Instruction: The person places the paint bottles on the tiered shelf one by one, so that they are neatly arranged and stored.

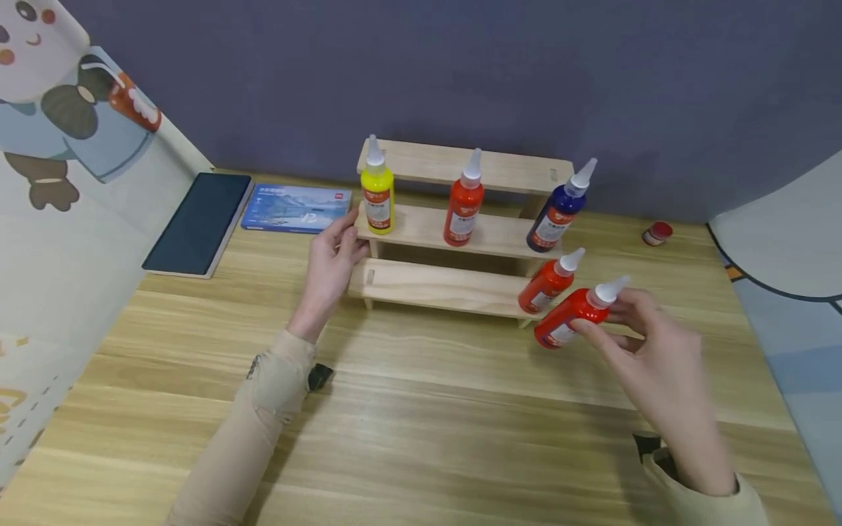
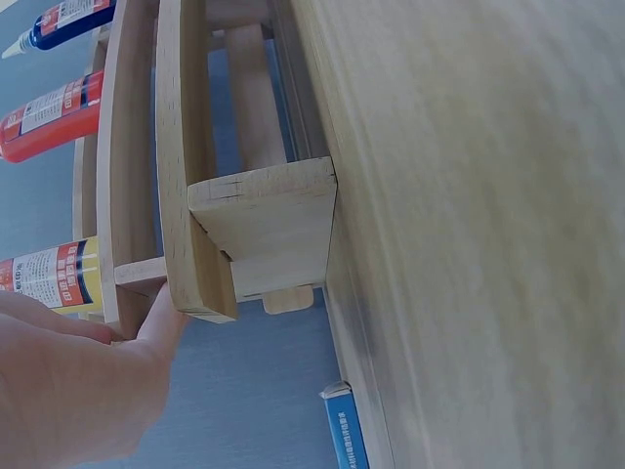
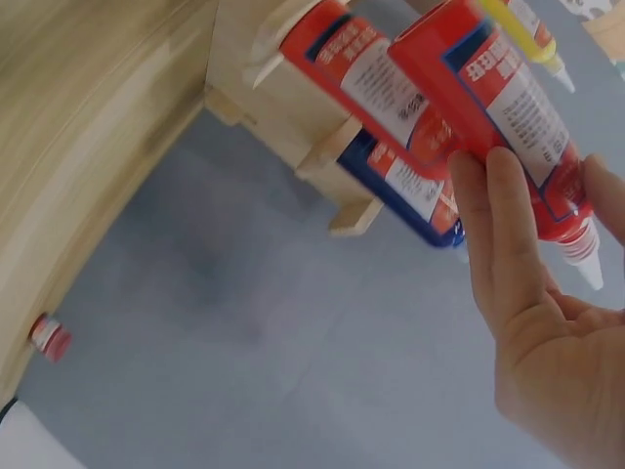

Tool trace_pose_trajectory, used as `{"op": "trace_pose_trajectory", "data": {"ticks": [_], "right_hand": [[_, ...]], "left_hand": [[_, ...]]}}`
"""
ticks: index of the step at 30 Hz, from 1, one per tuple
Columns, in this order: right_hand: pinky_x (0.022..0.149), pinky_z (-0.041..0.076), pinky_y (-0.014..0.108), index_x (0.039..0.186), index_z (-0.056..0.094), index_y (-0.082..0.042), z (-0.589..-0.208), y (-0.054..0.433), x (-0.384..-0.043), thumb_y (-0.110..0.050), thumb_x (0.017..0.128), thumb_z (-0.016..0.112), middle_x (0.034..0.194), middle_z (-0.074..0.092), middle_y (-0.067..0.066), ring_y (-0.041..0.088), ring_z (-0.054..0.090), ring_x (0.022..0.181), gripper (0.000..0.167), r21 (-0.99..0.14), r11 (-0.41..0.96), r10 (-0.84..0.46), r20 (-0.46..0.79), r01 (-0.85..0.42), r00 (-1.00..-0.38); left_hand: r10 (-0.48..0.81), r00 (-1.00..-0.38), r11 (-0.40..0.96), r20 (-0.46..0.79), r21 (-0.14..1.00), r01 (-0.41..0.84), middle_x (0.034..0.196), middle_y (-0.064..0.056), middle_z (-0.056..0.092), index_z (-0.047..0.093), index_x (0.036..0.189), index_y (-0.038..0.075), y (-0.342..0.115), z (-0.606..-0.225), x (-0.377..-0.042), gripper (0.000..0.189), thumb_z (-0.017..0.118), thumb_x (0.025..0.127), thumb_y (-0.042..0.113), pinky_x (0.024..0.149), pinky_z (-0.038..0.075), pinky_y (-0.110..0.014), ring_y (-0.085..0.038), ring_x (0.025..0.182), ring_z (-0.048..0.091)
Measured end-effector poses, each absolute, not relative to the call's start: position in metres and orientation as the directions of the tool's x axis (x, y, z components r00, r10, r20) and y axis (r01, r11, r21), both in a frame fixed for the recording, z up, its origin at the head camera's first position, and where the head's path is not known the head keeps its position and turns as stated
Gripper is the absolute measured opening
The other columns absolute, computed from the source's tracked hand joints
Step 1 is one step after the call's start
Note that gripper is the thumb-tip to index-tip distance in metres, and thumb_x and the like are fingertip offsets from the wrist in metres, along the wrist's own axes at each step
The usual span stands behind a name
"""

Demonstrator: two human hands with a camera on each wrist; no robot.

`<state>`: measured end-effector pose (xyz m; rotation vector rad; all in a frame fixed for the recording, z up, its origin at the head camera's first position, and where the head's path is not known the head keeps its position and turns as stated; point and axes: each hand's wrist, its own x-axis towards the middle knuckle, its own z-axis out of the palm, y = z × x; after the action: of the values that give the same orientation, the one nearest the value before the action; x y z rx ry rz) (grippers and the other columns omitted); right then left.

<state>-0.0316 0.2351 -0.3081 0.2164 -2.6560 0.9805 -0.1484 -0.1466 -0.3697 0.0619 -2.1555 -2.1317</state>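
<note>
My right hand (image 1: pixel 664 365) holds a red paint bottle (image 1: pixel 572 318) with a white nozzle, thumb on one side and fingers on the other. The bottle leans to the right, off the front right corner of a three-step wooden rack (image 1: pixel 441 285). Just behind it, another red bottle (image 1: pixel 547 285) stands on the lowest step's right end. On the middle step stand a yellow bottle (image 1: pixel 378 197), a red bottle (image 1: pixel 463 212) and a dark blue bottle (image 1: pixel 555 219). My left hand (image 1: pixel 332 267) grips the middle step's left end, thumb below it in the left wrist view.
Left of the rack lie a blue flat box (image 1: pixel 296 208) and a dark tablet-like slab (image 1: pixel 197 225). A small red-lidded jar (image 1: pixel 658 233) sits at the back right. A dark blue panel (image 1: pixel 460 73) rises behind the wooden table (image 1: pixel 421 438).
</note>
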Motion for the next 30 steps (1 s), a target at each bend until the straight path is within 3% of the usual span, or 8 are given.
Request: {"op": "trace_pose_trajectory", "data": {"ticks": [2,10,14,18,22,30], "right_hand": [[0.071,0.048,-0.006,0.126,0.066,0.007,-0.309,0.231,-0.034,-0.003,0.082,0.094,0.115,0.074,0.026,0.045,0.075,0.097,0.053,-0.616,0.745,-0.055,0.328,-0.258,-0.943],[0.071,0.046,-0.007,0.129,0.065,0.007,-0.312,0.215,-0.046,-0.009,0.086,0.093,0.117,0.074,0.027,0.045,0.075,0.096,0.054,-0.615,0.738,-0.105,0.302,-0.278,-0.948],[0.070,0.050,-0.004,0.128,0.065,0.007,-0.314,0.206,-0.052,-0.008,0.086,0.093,0.116,0.075,0.026,0.043,0.075,0.097,0.053,-0.632,0.720,-0.117,0.298,-0.287,-0.947],[0.070,0.066,0.019,0.127,0.066,0.005,-0.315,0.195,-0.056,-0.007,0.085,0.093,0.115,0.076,0.024,0.040,0.076,0.097,0.052,-0.638,0.703,-0.136,0.312,-0.313,-0.940],[0.068,0.070,0.043,0.124,0.067,0.005,-0.318,0.185,-0.056,-0.006,0.084,0.094,0.111,0.077,0.024,0.039,0.077,0.093,0.050,-0.620,0.697,-0.175,0.341,-0.361,-0.923],[0.071,0.071,0.048,0.124,0.066,0.008,-0.323,0.168,-0.062,-0.009,0.087,0.092,0.109,0.076,0.025,0.040,0.076,0.093,0.048,-0.627,0.690,-0.194,0.322,-0.362,-0.927]], "left_hand": [[-0.105,-0.993,0.017,0.046,0.999,0.045,0.159,-0.030,0.046,0.039,0.161,-0.006,-0.147,-0.370,-0.149,0.046,0.039,0.117,0.005,0.110,0.057,-0.030,-0.041,0.135,0.060],[-0.099,-0.994,0.025,0.043,0.999,0.041,0.156,-0.031,0.048,0.040,0.160,-0.006,-0.147,-0.368,-0.148,0.045,0.039,0.117,0.006,0.109,0.058,-0.031,-0.040,0.135,0.061],[-0.099,-0.994,0.018,0.038,0.999,0.036,0.156,-0.031,0.048,0.039,0.161,-0.006,-0.147,-0.368,-0.148,0.045,0.038,0.117,0.006,0.110,0.057,-0.031,-0.040,0.135,0.060],[-0.099,-0.994,0.019,0.036,0.999,0.034,0.156,-0.031,0.048,0.039,0.161,-0.006,-0.147,-0.368,-0.148,0.046,0.038,0.117,0.006,0.110,0.057,-0.032,-0.040,0.135,0.060],[-0.099,-0.994,0.027,0.040,0.999,0.037,0.155,-0.031,0.049,0.039,0.161,-0.005,-0.147,-0.368,-0.147,0.046,0.039,0.117,0.005,0.109,0.058,-0.031,-0.041,0.134,0.061],[-0.109,-0.993,0.027,0.045,0.999,0.043,0.154,-0.032,0.050,0.040,0.160,-0.007,-0.147,-0.368,-0.148,0.045,0.040,0.116,0.004,0.107,0.059,-0.030,-0.041,0.132,0.063]]}}
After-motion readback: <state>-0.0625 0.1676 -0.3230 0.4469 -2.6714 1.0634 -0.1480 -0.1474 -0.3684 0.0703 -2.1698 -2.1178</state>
